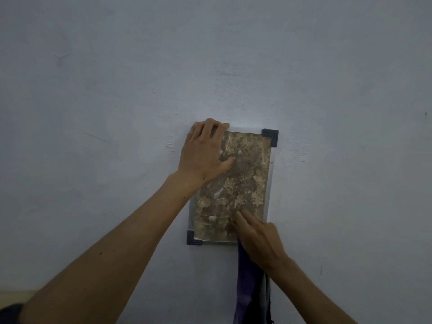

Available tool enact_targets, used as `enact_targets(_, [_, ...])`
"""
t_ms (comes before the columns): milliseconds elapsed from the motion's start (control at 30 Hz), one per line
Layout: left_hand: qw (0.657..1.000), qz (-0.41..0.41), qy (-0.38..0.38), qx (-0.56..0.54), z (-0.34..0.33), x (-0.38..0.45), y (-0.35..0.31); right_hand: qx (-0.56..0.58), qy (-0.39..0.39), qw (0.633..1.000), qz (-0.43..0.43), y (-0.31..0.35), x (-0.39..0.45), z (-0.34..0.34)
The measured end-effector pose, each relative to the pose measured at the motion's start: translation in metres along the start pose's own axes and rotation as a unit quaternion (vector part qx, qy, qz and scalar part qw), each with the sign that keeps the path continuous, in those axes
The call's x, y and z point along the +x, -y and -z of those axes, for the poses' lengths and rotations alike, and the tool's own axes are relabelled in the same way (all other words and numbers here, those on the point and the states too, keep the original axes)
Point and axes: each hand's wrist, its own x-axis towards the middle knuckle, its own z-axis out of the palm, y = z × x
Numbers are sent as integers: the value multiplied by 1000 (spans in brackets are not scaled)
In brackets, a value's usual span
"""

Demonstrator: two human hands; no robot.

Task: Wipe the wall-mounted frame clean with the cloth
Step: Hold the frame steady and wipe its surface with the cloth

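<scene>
A small upright frame (245, 174) hangs on the pale wall, with a mottled brown panel, a silver border and dark plastic corner caps. My left hand (203, 153) lies over its upper left corner, fingers curled on the top edge, thumb on the panel. My right hand (259, 239) presses a purple and grey cloth (247, 286) against the frame's lower right part, fingers stretched up onto the panel. The cloth hangs down below the frame. The lower right corner is hidden behind that hand.
Plain light blue-grey wall (117, 90) fills the view on all sides of the frame, with a few faint scuffs. A strip of beige surface (14, 295) shows at the bottom left corner.
</scene>
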Motion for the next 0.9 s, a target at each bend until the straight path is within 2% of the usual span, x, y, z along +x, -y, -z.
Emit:
enact_targets(300, [1000,-1,-2,2,0,0,-1,-50,-20,997,56,-25,53,36])
enact_targets(500, [1000,1,-1,3,-1,0,0,-26,-82,996,31,-35,79,50])
enact_targets(633, [1000,-1,-8,1,-1,-1,0,9,-118,992,-34,-33,84,52])
enact_targets(700, [1000,0,-5,-1,0,-1,0,-4,-96,995,-9,-26,76,49])
enact_targets(833, [1000,2,3,-2,2,0,0,-36,-1,994,106,-24,59,44])
enact_targets(900, [1000,1,3,0,2,0,-1,-42,8,993,114,-31,63,46])
